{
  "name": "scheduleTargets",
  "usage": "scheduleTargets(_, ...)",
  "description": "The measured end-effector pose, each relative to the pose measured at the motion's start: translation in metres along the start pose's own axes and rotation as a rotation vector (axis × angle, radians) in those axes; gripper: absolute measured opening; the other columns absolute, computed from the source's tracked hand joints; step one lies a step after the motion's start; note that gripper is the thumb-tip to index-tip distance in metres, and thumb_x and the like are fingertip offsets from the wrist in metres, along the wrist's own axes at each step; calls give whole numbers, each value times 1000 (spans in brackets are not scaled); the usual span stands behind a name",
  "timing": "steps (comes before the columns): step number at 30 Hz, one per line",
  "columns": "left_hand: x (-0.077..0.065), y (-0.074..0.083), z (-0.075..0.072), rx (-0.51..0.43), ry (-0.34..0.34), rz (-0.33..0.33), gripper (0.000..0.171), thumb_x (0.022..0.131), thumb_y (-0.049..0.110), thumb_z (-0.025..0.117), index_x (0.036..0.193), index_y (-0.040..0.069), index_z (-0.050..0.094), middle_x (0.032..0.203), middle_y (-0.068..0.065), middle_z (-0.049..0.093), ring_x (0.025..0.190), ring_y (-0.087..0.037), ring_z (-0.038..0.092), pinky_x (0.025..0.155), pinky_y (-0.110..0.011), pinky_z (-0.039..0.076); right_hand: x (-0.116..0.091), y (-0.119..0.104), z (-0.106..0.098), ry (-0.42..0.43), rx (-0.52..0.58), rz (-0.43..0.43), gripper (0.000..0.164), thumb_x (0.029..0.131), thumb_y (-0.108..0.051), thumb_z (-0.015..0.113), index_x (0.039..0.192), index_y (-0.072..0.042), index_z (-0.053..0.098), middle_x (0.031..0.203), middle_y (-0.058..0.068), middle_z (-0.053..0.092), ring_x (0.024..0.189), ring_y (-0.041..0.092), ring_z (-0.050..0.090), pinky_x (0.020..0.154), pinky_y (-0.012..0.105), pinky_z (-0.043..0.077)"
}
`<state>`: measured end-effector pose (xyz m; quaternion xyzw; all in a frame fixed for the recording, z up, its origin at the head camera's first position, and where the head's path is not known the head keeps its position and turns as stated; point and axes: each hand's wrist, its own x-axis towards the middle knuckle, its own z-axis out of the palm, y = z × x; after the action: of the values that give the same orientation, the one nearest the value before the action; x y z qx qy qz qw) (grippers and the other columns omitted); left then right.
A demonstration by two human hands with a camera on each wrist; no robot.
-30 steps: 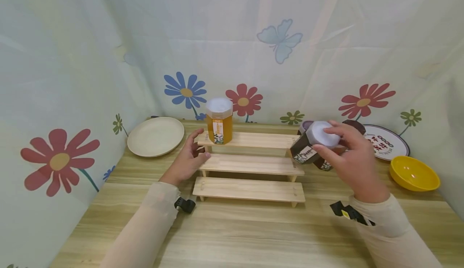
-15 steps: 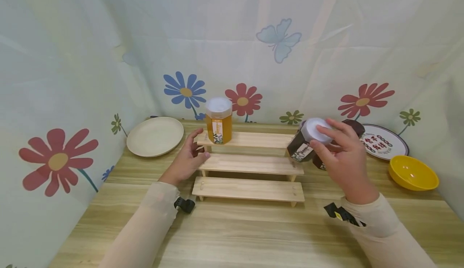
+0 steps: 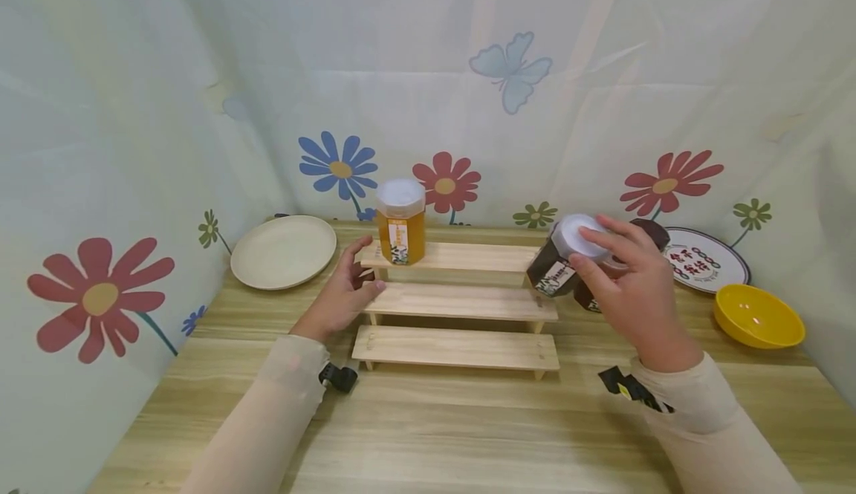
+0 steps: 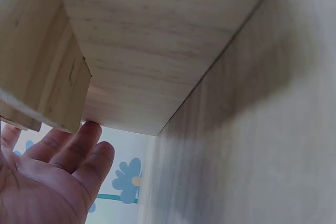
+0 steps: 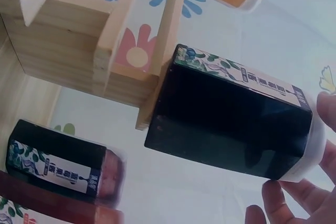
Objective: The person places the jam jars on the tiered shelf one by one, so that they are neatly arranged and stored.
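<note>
My right hand (image 3: 638, 293) pinches the white lid of a dark octagonal jar (image 3: 551, 267) with a printed label. The jar is tilted, its base close to the right end of the top tier. In the right wrist view the dark jar (image 5: 236, 114) lies beside the tier's end; whether they touch, I cannot tell. My left hand (image 3: 339, 290) holds the left end of the three-tier wooden stand (image 3: 461, 301), its thumb at the middle tier and fingers by the top one. An amber jar (image 3: 404, 234) with a white lid stands upright at the top tier's left.
Behind my right hand stand more dark jars (image 3: 649, 232), partly hidden. A white plate with red characters (image 3: 712, 275) and a yellow bowl (image 3: 759, 316) are at the right. A cream plate (image 3: 284, 252) sits at the back left. A patterned curtain (image 3: 414, 70) encloses the table.
The right hand has brought the dark jar a little to the left, toward the top tier's right end. The left hand stays at the stand, and the amber jar has kept its place.
</note>
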<state>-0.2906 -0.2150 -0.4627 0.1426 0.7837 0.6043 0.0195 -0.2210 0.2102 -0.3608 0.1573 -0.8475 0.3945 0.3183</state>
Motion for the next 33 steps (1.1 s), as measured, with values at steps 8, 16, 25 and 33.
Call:
scheduleTargets(8,0,-1,0,17,6,-17,83,105,10,63,168,33,14,163,-25,40,148,-45,44,117,-60,42,6,-4,-4,-37,-68,-16,38,92,-14,83,128,-4,76,145,15,62,121,40,65,88,2,42)
scheduleTargets(16,-1,0,0,21,5,-15,83,105,9,62,168,33,13,163,-25,40,147,-45,45,117,-60,42,17,-4,-2,-65,-94,-10,38,95,-19,80,129,-3,75,146,16,63,125,42,63,95,38,61)
scheduleTargets(25,0,1,0,40,9,-12,84,105,10,63,169,29,12,163,-27,38,148,-46,43,118,-60,40,30,-9,2,-113,-86,41,38,100,-28,75,132,-7,75,151,11,60,128,37,63,81,9,48)
scheduleTargets(33,-1,4,1,22,7,-8,84,104,8,63,168,29,13,162,-26,40,147,-46,45,117,-60,42,37,-10,6,-139,-52,57,38,101,-24,73,135,-6,72,155,12,56,142,38,52,76,18,41)
